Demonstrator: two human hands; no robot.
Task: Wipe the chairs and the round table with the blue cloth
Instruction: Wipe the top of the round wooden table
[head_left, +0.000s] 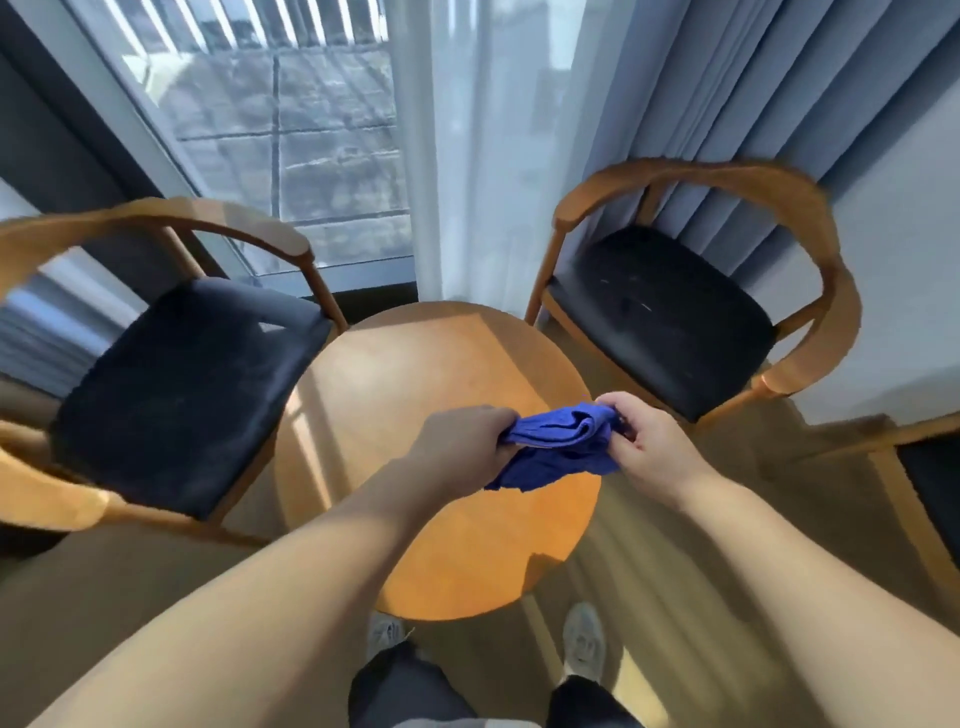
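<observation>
Head view, single frame. Blue cloth (558, 447) is bunched and held between both hands, in the air over the round table (415, 389), above the tabletop's 3 o'clock side. Whether any fold touches the wood cannot be told; a loose edge hangs down at the cloth's 7 o'clock corner.

Left hand (467, 441): fingers curled closed over the cloth's 9 o'clock end, knuckles up. Right hand (644, 436): fingers closed on the 3 o'clock end, thumb on top, the fabric pinched at the fingertips. Both forearms are bare and enter from the bottom of the frame.

Round table: light wood top, bare, with a band of sunlight across it and a shadow edge near its 6 o'clock rim.

Left chair (192, 395) stands at the table's 9 o'clock, with a curved wooden back and arm rail and a dark padded seat; its seat edge sits just beside the tabletop. Right chair (670, 312), same build, stands at the table's 2 o'clock, apart from the rim, with pale flecks on its dark seat. Part of a third chair (930, 483) shows at the frame's 3 o'clock edge.

Behind, at 12 o'clock: glass door (291, 130) with tiled balcony outside, a white sheer curtain (467, 156) and grey-blue drapes (727, 104) toward 1 o'clock.

Bottom, 6 o'clock: dark trouser legs and two pale sneakers (584, 644) on beige floor, just below the table rim.
</observation>
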